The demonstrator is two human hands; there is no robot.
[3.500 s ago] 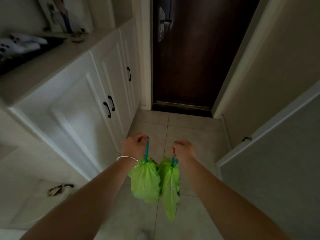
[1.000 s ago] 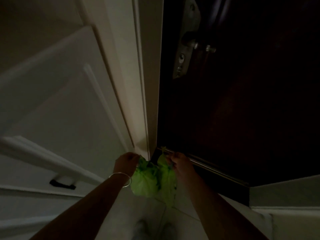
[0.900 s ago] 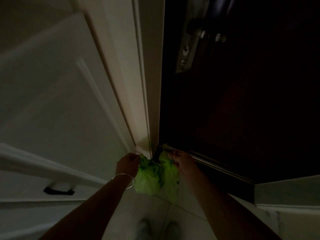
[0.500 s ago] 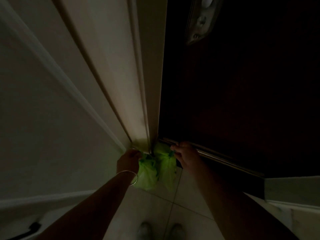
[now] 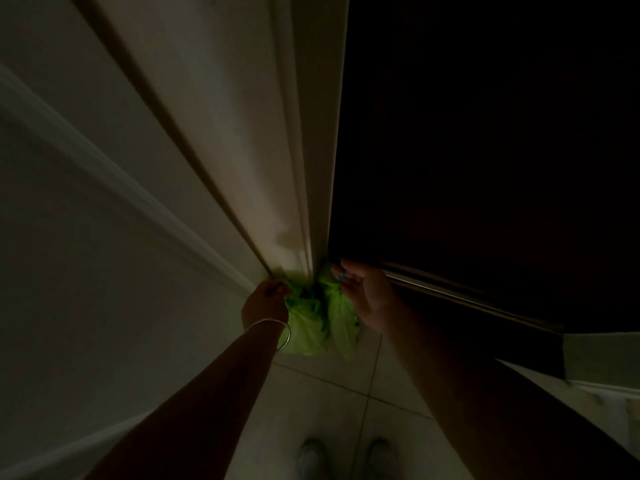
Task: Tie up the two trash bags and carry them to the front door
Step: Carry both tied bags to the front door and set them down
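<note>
Two bright green trash bags sit low at the foot of the dark front door (image 5: 485, 133), in the corner by the white door frame (image 5: 294, 168). My left hand (image 5: 265, 304), a bangle on its wrist, grips the gathered top of the left trash bag (image 5: 304, 329). My right hand (image 5: 363, 292) pinches the blue tie of the right trash bag (image 5: 341, 318) between thumb and fingers, its other fingers loosening. The bags touch each other. The dim light hides whether their bottoms rest on the floor tiles.
White cabinet panels (image 5: 104, 237) rise close on the left. A metal threshold strip (image 5: 450, 292) runs along the door's bottom edge. My two shoes (image 5: 311, 455) stand on the pale floor tiles (image 5: 329, 403) just behind the bags.
I have walked up to the door and bent down. Both hands lowered the bags into the corner by the door frame, and my right hand's fingers have loosened.
</note>
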